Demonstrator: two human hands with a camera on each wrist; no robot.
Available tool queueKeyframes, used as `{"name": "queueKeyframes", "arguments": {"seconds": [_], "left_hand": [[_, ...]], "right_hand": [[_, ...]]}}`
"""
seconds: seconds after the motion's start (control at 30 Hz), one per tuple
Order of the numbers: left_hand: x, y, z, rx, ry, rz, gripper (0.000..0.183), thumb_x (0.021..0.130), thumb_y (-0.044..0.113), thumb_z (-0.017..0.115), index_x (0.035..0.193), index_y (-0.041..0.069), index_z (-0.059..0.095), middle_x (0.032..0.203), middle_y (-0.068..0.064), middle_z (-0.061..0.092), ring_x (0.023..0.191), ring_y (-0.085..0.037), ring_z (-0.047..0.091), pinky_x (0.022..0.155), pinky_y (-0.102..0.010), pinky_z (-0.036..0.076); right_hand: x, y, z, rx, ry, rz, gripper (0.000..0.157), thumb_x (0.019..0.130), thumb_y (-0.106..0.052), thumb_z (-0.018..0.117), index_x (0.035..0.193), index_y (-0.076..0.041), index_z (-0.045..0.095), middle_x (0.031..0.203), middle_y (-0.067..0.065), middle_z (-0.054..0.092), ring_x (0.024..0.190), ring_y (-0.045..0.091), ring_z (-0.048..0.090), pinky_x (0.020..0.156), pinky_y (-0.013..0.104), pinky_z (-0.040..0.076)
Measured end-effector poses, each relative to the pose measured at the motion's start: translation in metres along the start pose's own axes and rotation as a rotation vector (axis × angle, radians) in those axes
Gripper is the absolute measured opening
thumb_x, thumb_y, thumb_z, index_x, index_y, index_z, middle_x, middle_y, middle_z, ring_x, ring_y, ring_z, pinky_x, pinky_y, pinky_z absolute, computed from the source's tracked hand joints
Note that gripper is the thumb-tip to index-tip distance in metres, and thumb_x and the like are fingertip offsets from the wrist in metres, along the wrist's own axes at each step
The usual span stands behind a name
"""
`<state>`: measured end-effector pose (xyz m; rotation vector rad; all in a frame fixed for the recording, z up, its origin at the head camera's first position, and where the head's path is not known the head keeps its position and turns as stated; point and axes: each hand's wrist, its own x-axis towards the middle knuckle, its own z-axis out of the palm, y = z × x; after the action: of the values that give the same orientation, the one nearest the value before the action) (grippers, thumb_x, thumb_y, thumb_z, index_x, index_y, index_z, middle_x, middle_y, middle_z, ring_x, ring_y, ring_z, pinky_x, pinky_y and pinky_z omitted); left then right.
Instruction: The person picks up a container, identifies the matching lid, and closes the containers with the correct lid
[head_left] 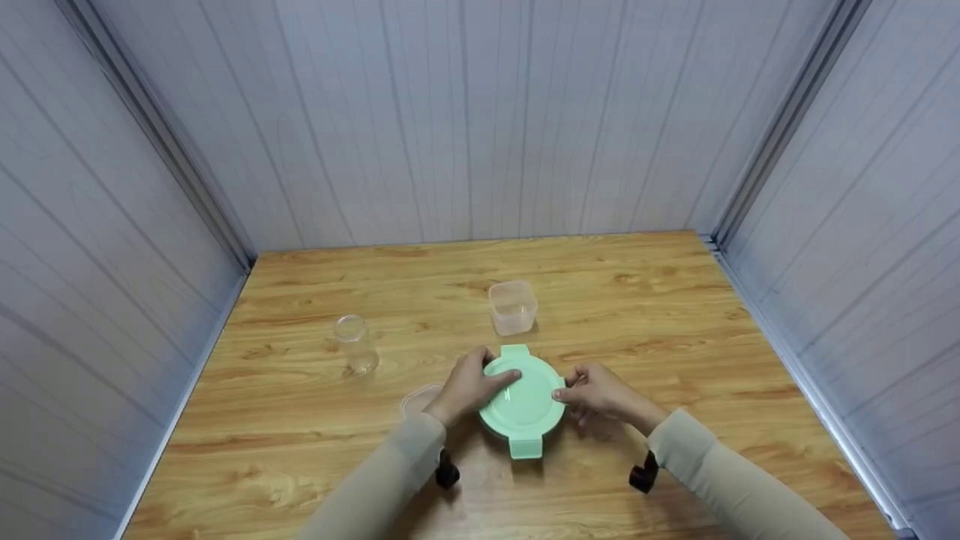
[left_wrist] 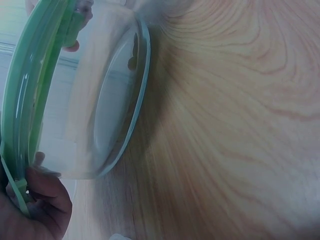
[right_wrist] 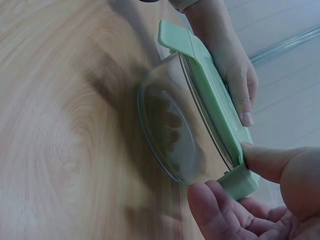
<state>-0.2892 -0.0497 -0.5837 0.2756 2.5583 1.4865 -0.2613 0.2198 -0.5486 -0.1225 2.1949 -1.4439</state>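
1. Lid (head_left: pixel 526 414), green and round, sits on the glass container (right_wrist: pixel 167 120) about midway between the desk's (head_left: pixel 660 307) left and right edges.
2. Our left hand (head_left: pixel 471 382) grips its left side; our right hand (head_left: pixel 600 391) pinches the right clip (right_wrist: pixel 239 183).
3. We'd do best keeping it level while moving that clip gently.
4. We count one each: lid, container, clear jar (head_left: pixel 357 346), plastic tub (head_left: pixel 514 322), translucent flat piece (head_left: pixel 417 400).

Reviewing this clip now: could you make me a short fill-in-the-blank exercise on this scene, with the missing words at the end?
1. The lid on the clear bowl is coloured ____.
2. From the person's side, the clear jar is to the ____ of the square container.
3. At the lid's side flap, the right hand has its ____ on top and its other fingers lower down.

Missing words: green; left; thumb
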Motion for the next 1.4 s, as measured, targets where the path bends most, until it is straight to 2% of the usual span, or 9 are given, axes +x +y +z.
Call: {"name": "queueKeyframes", "arguments": {"seconds": [0.4, 0.87, 1.4], "left_hand": [[-0.001, -0.001, 0.001, 0.001, 0.013, 0.003, 0.047, 0.095, 0.050, 0.083, 0.105, 0.009, 0.062, 0.100, -0.004, 0.067, 0.091, -0.017, 0.061, 0.084, -0.032, 0.055], [-0.001, 0.000, 0.001, 0.001, 0.015, -0.004, 0.047, 0.095, 0.050, 0.083, 0.104, 0.008, 0.062, 0.098, -0.004, 0.067, 0.087, -0.015, 0.061, 0.082, -0.030, 0.055], [0.000, 0.000, 0.002, 0.003, 0.027, -0.023, 0.048, 0.094, 0.051, 0.083, 0.107, 0.009, 0.063, 0.100, -0.004, 0.067, 0.091, -0.018, 0.061, 0.086, -0.033, 0.054]], "right_hand": [[0.002, 0.003, -0.001, 0.026, -0.007, -0.007, 0.016, 0.103, -0.010, 0.074, 0.106, 0.000, 0.062, 0.079, 0.005, 0.067, 0.062, 0.015, 0.067, 0.056, 0.032, 0.063], [0.007, 0.006, -0.002, 0.064, -0.049, -0.041, 0.017, 0.102, -0.007, 0.073, 0.106, 0.003, 0.061, 0.078, 0.004, 0.071, 0.062, 0.012, 0.069, 0.055, 0.026, 0.060], [0.009, 0.010, -0.004, 0.103, -0.058, -0.023, 0.014, 0.102, -0.005, 0.073, 0.102, 0.000, 0.060, 0.081, 0.005, 0.067, 0.062, 0.014, 0.068, 0.059, 0.032, 0.065]]}}
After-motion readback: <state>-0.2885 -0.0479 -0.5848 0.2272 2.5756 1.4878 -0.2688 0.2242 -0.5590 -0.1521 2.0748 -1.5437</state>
